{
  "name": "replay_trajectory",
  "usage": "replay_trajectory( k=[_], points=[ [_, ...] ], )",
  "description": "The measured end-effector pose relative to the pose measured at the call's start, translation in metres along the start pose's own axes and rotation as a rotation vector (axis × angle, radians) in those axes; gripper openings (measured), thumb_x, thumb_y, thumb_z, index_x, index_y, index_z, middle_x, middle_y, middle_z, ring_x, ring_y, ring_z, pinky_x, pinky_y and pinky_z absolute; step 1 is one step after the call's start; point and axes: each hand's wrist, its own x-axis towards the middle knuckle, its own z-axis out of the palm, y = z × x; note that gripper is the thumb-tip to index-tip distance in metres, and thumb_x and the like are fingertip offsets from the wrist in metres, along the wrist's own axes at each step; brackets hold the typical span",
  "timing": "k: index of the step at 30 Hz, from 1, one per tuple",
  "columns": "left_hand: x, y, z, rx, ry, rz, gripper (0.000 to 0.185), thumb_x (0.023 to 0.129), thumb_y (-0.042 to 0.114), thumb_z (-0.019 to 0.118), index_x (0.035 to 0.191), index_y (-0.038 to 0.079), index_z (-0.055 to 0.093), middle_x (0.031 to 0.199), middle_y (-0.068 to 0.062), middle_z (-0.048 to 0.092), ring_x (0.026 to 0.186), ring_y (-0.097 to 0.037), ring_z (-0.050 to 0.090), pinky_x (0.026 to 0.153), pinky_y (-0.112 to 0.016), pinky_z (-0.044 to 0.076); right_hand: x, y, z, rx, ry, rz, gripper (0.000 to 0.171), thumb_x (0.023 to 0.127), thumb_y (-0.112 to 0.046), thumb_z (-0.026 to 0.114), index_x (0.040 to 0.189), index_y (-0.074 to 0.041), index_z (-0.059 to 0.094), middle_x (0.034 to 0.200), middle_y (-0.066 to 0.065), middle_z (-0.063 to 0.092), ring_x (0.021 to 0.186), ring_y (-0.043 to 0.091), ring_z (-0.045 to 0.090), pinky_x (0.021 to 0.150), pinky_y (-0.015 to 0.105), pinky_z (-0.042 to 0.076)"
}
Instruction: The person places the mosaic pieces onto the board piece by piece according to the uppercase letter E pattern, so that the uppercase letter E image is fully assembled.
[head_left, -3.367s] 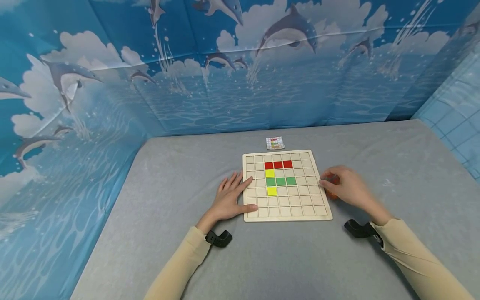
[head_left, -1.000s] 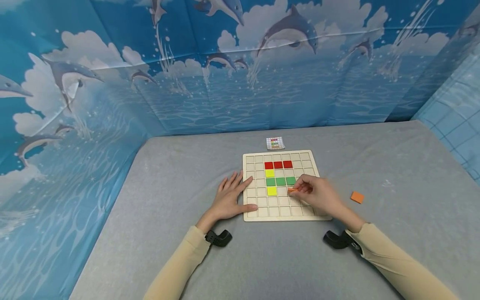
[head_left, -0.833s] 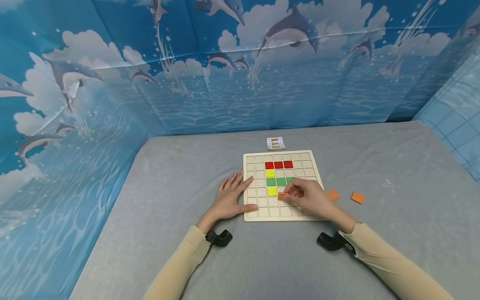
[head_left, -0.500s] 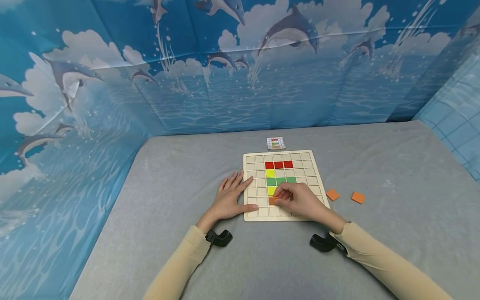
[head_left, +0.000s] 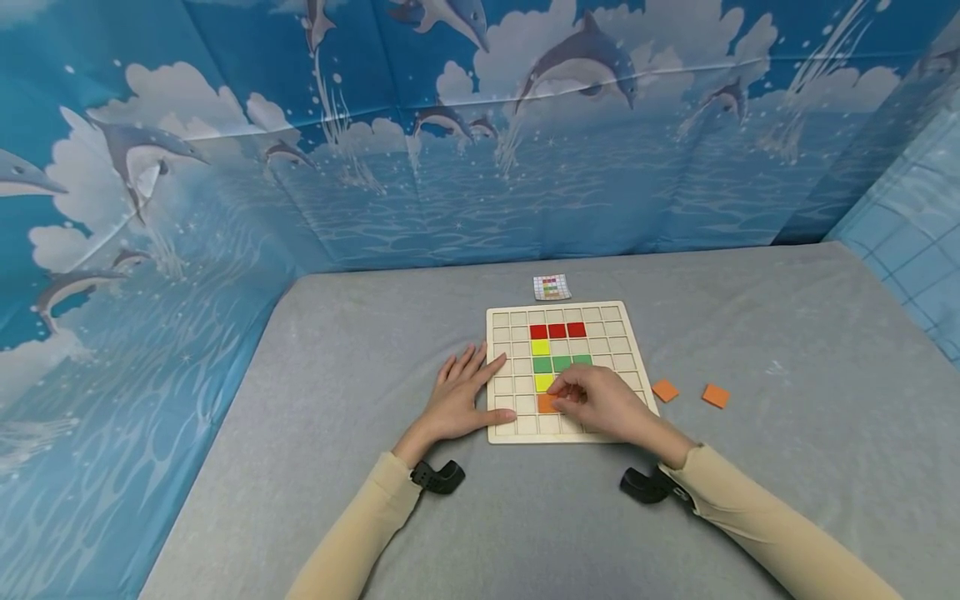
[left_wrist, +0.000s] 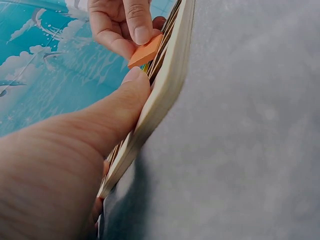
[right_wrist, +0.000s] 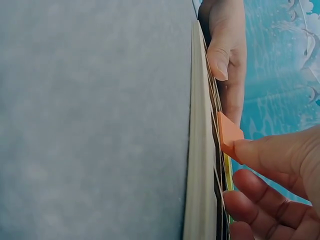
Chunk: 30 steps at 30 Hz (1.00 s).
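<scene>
Tilt is what matters here: the orange tile (left_wrist: pixel 145 50), pinched in the right hand (head_left: pixel 600 404), stands on one edge in a cell of the wooden grid board (head_left: pixel 510 429) just below the lower yellow tile (head_left: pixel 543 382), centre of the head frame. Left hand (head_left: pixel 457 398) lies flat, thumb on the board's left edge.

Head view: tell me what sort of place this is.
Probably a staged recording booth: dolphin-print backdrop walls in a grey-covered table, bare but for a wooden grid board and pattern card.
</scene>
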Motion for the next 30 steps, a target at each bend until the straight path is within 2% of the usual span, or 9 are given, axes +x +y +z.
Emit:
replay_trajectory(
  k=[11,16,24,30],
  points=[
    [-0.001,0.001,0.000,0.002,0.004,0.004,0.087,0.082,0.059,0.064,0.152,0.024,0.025,0.158,-0.007,0.008,0.143,-0.024,0.000,0.111,-0.045,-0.002,-0.002,-0.001,0.000,-0.073,0.025,-0.021,0.006,0.082,-0.008,0.075,0.085,-0.013,0.074,0.076,-0.010,0.057,0.063,0.007,0.045,0.056,0.026,0.040],
    [0.000,0.001,-0.001,-0.002,-0.001,0.002,0.087,0.083,0.059,0.063,0.152,0.025,0.024,0.158,-0.006,0.007,0.143,-0.023,-0.001,0.111,-0.044,-0.003,-0.003,-0.001,-0.001,-0.064,0.010,-0.030,0.008,0.081,-0.007,0.076,0.082,-0.015,0.073,0.077,-0.011,0.058,0.066,0.007,0.048,0.058,0.026,0.042],
    [0.000,0.000,0.000,-0.004,-0.003,-0.002,0.087,0.082,0.059,0.063,0.152,0.024,0.025,0.157,-0.007,0.009,0.143,-0.023,0.000,0.111,-0.045,-0.002,-0.009,0.000,-0.003,-0.010,-0.011,-0.050,0.009,0.080,-0.007,0.076,0.085,-0.014,0.073,0.076,-0.012,0.056,0.067,0.007,0.049,0.059,0.025,0.043],
    [0.000,-0.001,0.000,0.006,-0.015,-0.006,0.087,0.083,0.061,0.062,0.152,0.026,0.023,0.158,-0.006,0.007,0.143,-0.021,-0.002,0.111,-0.043,-0.003,-0.017,0.002,-0.008,-0.014,0.040,-0.062,0.008,0.081,-0.012,0.076,0.084,-0.018,0.072,0.076,-0.015,0.056,0.065,0.005,0.048,0.058,0.024,0.042]
  ],
)
